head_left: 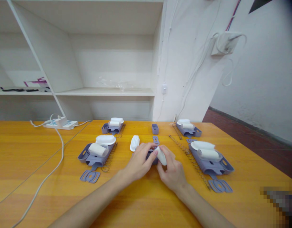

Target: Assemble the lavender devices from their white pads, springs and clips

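Both hands meet at the middle of the orange table (146, 202). My left hand (139, 160) is closed on a purple plastic part (152, 155), mostly hidden under the fingers. My right hand (171, 167) pinches a white plastic piece (161, 155) and holds it against that purple part. A white ribbed oval cover (134, 142) lies just beyond my left hand. A small purple cup (155, 129) and a flat purple link (156, 140) lie farther back.
Purple trays with white parts sit at near left (94, 153), far left (113, 125), far right (188, 127) and near right (211, 158). Long metal springs (184, 148) lie beside them. A white power strip (61, 123) and its cable (57, 158) cross the left side. White shelves stand behind.
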Demonstrator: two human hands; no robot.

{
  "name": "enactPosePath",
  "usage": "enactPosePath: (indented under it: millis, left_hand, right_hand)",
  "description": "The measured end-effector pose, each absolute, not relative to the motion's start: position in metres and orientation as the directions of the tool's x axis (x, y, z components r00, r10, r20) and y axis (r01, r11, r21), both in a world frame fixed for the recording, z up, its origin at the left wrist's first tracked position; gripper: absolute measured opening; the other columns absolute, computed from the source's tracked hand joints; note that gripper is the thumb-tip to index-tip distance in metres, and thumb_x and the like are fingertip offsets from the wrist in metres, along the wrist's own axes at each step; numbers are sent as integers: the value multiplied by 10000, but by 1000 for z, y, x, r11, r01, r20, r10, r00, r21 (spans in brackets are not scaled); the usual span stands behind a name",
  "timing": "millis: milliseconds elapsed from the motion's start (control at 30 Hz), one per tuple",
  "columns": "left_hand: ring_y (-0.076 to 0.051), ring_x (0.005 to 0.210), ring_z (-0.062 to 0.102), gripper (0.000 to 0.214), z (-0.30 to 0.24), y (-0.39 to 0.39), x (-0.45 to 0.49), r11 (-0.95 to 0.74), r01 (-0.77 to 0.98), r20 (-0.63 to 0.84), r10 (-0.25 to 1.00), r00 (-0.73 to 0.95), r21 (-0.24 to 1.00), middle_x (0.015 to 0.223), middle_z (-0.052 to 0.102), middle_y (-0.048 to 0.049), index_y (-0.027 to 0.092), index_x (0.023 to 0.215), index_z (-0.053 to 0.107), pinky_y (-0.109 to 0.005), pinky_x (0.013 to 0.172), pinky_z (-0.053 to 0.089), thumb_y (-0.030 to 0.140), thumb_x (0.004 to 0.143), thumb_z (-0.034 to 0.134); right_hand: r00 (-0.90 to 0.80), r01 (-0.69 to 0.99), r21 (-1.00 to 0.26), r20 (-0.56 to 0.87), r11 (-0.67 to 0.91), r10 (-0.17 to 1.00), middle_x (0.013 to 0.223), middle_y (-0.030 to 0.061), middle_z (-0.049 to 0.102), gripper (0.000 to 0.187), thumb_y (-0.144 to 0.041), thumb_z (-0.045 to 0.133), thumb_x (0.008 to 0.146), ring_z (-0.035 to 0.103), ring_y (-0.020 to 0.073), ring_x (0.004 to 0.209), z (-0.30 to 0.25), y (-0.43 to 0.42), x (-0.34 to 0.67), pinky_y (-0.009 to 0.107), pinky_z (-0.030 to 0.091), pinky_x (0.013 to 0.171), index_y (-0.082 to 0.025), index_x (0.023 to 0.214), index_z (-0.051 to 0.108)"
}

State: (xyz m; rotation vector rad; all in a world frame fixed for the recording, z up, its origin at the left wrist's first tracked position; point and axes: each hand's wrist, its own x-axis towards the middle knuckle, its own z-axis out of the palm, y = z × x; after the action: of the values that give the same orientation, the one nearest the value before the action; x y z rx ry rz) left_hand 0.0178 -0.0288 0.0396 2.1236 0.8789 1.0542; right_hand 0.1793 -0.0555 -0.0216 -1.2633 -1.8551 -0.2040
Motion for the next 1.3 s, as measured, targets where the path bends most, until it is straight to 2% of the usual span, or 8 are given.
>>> enactPosePath:
  millis: [167,300,367,500,633,933,1067,1300]
  left_hand:
    - [-247,1087,468,383,23,-30,4,-683,550,413,729,545,480,1175,531,-110,207,1216,479,-432,961,343,391,895,381]
    - [-286,1146,423,407,10,-30,-5,-732,625,416,674,610,271,1240,477,-133,192,1214,465,-479,973,332,373,850,471]
    - [-293,1139,429,397,5,-30,-8,-728,648,423,672,608,223,1228,480,-131,192,1173,479,-490,967,340,374,822,515]
    - [-298,1133,451,350,-4,-30,-15,-694,682,444,699,561,231,1207,486,-117,204,1017,520,-489,957,365,431,760,594]
    - [-334,1252,361,457,-15,-28,-23,-670,707,482,707,517,226,1317,427,-147,196,985,518,-523,1025,288,509,682,653]
    - [-306,1172,449,450,-11,-31,-29,-677,650,561,704,435,346,1249,506,-158,187,1050,510,-484,1003,318,500,739,600]
    - [-293,1139,469,460,-7,-32,-29,-704,629,573,679,460,330,1232,508,-151,189,1047,495,-461,975,355,511,737,602]
    - [-288,1103,468,510,-10,-30,-30,-757,617,654,581,484,216,1217,490,-149,177,1061,461,-471,926,388,514,717,627]
  right_hand:
    - [-169,841,-287,665,458,728,1255,101,545,579,-189,456,836,573,258,1067,-21,-57,176,394,531,834,-178,1393,299]
    - [-196,836,-258,683,483,704,1215,83,584,519,-211,470,843,603,256,1024,-22,-55,177,400,532,847,-192,1354,384]
    - [-193,820,-271,698,504,689,1183,80,608,479,-217,484,839,619,249,998,-23,-55,178,392,535,847,-191,1315,438]
    - [-149,758,-352,727,550,670,1122,88,643,400,-220,492,843,640,234,962,-24,-57,179,352,553,811,-176,1239,514]
    - [-41,739,-462,695,490,718,1040,98,677,331,-248,502,844,666,234,880,-25,-57,178,332,568,730,-159,1154,577]
    - [-49,730,-451,714,512,699,1137,104,626,392,-219,521,825,602,248,1025,-22,-56,175,379,524,854,-163,1213,522]
    - [-63,698,-473,708,538,703,1199,115,584,392,-221,509,844,546,249,1110,-22,-55,177,382,492,902,-154,1231,508]
    - [-174,648,-523,606,554,776,1162,106,600,392,-216,437,883,561,234,1059,-17,-57,178,393,461,915,-165,1267,497]
